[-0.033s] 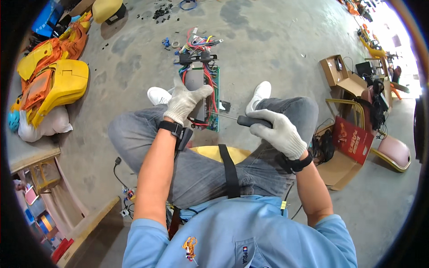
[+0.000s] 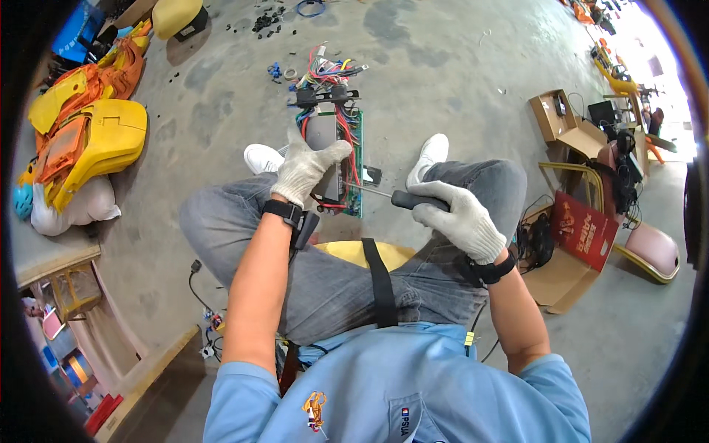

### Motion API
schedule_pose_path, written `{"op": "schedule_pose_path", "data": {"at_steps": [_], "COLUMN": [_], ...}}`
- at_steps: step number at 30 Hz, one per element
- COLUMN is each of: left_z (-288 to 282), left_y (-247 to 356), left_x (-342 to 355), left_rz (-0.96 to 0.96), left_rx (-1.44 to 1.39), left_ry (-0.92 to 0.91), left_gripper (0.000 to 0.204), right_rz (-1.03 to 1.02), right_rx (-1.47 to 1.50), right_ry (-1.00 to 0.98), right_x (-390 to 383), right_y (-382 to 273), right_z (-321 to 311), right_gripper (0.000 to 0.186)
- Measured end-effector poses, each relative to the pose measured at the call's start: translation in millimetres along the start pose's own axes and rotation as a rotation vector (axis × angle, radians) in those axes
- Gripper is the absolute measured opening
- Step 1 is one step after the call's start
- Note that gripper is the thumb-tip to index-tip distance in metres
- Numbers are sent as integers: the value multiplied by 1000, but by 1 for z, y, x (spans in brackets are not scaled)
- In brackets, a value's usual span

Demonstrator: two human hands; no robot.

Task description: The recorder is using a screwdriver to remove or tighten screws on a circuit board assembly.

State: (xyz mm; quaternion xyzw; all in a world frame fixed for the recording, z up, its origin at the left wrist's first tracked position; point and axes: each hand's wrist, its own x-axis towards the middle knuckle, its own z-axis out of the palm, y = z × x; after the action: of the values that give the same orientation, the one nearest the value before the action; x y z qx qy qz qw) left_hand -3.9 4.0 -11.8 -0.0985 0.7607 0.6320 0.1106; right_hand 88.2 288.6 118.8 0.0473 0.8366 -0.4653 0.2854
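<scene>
Between my feet on the concrete lies a wired electronics unit: a grey metal box (image 2: 321,131) beside a green circuit board (image 2: 358,148). My left hand (image 2: 303,166), in a white knit glove, is closed around the box's left side, its thumb stretched across the top. A screwdriver (image 2: 413,200) with a dark handle is gripped in my gloved right hand (image 2: 465,221). Its thin shaft points left, and the tip reaches the near right part of the box; exact contact is too small to tell. A bundle of coloured wires (image 2: 332,70) spreads from the far end.
Yellow and orange plastic shells (image 2: 111,140) are piled at the left. Small black parts (image 2: 266,21) and a blue cable coil (image 2: 310,7) lie on the floor ahead. At the right are open cardboard boxes (image 2: 550,288) with cables and a chair (image 2: 650,251).
</scene>
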Motion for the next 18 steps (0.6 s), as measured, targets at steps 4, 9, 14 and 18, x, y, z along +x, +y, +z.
{"op": "schedule_pose_path", "data": {"at_steps": [4, 9, 14, 18], "left_z": [1, 1, -3, -1], "left_y": [3, 2, 0, -5], "left_x": [0, -3, -1, 1], "left_rz": [25, -35, -64, -74], "left_rx": [-66, -74, 16, 38], "left_ry": [-46, -43, -24, -16], "left_gripper": [98, 96, 95, 95], "right_rz": [-41, -21, 50, 33], "right_rx": [61, 159, 229, 232], "right_ry": [66, 70, 50, 62], "right_x": [-2, -5, -4, -4], "right_y": [9, 8, 7, 7], "right_z": [10, 11, 13, 15], "right_gripper": [44, 43, 41, 41]}}
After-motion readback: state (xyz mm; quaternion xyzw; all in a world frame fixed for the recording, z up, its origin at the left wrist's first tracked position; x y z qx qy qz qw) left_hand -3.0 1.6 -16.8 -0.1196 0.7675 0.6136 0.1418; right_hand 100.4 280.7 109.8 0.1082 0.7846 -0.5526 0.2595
